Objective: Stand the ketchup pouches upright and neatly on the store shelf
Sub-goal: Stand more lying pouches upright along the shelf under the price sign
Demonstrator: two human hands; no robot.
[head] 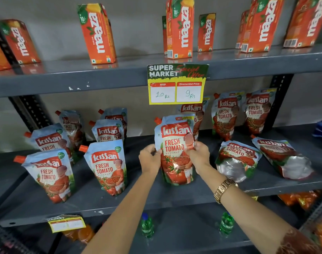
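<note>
A Kissan ketchup pouch (175,153) stands upright at the middle of the grey shelf (101,208). My left hand (150,159) grips its left edge and my right hand (198,155) pinches its right edge. Another pouch stands right behind it. Several pouches stand upright on the left, among them one at the front left (50,176) and one beside it (107,165). Two pouches (237,160) (283,158) lie flat on the right. Behind those, two more (225,116) (257,112) stand at the back.
A yellow price card (176,85) hangs from the upper shelf edge just above the held pouch. Maaza juice cartons (98,33) stand on the upper shelf. Green bottles (147,226) sit on the shelf below. A black upright post (277,103) is at the right.
</note>
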